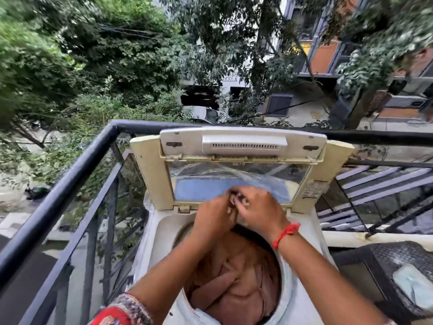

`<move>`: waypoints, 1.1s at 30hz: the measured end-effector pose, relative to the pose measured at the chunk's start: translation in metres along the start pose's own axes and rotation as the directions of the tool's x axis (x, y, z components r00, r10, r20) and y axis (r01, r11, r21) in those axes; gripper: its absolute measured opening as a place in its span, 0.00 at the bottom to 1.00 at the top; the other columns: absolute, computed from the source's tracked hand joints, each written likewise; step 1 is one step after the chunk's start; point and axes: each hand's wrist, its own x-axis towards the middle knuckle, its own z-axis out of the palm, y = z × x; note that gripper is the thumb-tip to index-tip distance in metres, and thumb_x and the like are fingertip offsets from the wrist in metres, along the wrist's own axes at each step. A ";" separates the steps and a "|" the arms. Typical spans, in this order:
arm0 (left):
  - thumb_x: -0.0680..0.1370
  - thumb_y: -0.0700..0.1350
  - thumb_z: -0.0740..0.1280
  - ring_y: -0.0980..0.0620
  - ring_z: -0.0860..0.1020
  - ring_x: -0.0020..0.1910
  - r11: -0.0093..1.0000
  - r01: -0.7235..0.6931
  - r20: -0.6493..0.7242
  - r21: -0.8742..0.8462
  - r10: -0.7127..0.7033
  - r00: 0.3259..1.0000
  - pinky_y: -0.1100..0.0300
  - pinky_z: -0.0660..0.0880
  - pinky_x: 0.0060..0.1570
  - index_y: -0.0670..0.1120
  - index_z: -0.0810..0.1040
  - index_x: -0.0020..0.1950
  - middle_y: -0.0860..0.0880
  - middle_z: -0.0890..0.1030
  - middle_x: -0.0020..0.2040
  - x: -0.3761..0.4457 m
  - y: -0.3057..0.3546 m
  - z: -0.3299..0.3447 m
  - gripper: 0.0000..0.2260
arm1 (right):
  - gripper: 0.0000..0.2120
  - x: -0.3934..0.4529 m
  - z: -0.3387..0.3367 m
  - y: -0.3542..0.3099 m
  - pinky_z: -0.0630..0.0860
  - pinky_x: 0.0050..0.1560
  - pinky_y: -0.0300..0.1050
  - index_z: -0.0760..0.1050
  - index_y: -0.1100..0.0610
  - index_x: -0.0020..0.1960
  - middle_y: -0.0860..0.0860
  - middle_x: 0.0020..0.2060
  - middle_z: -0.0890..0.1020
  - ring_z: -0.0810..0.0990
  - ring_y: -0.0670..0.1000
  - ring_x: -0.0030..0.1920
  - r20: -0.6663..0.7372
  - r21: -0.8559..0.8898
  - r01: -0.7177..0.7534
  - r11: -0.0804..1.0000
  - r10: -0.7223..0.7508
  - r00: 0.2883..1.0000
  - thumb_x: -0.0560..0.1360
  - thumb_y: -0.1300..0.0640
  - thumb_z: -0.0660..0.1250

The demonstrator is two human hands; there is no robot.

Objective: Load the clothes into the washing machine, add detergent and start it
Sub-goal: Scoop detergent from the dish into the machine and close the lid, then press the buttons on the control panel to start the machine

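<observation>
A white top-loading washing machine (164,233) stands on a balcony with its lid (241,146) raised upright. Folds of brownish-pink cloth (236,285) fill its drum. My left hand (213,219) and my right hand (257,209) meet above the far rim of the drum, just in front of the lid. Their fingers pinch a small pale thing (236,200) between them; it is too blurred to name. A red thread circles my right wrist.
A black metal railing (70,184) runs along the left and behind the machine, with trees and a street below. A dark wicker table (375,261) stands at the right with a pale object on it.
</observation>
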 end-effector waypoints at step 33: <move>0.76 0.55 0.54 0.42 0.77 0.51 0.931 -0.173 0.103 0.321 0.147 0.984 0.47 0.67 0.54 0.48 0.76 0.54 0.47 0.78 0.50 -0.140 0.050 -0.070 0.16 | 0.17 -0.139 -0.072 -0.020 0.73 0.40 0.44 0.83 0.61 0.50 0.55 0.38 0.85 0.83 0.56 0.36 0.079 -0.269 0.413 0.870 -0.408 0.910 0.74 0.52 0.59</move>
